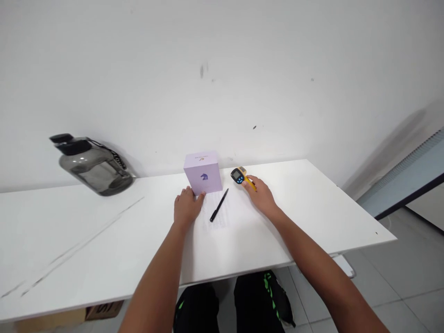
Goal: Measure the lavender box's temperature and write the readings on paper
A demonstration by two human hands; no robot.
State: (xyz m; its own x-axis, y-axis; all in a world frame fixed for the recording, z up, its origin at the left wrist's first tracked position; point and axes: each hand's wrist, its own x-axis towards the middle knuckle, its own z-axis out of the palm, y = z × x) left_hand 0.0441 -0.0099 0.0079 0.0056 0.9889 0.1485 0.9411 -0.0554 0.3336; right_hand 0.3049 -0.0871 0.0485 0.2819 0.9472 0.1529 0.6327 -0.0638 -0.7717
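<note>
My right hand (261,194) is wrapped around the yellow handle of an infrared thermometer gun (237,175), whose small screen and blue buttons face up. Resting on the table at the lower left corner of a lilac box (203,173) is my left hand (187,206), its thumb and fingers apart; whether it touches the box is hard to tell. The box stands upright near the wall, with a dark horse-head mark on its front. Between my hands a black pen (219,205) lies slanted across a sheet of paper with faint writing (215,222).
A large grey see-through bottle (97,166) with a black lid and strap stands at the left by the wall. The white table (86,240) ends at the right, beside a pale panel (405,180). Cardboard boxes (69,317) are under the table at the left.
</note>
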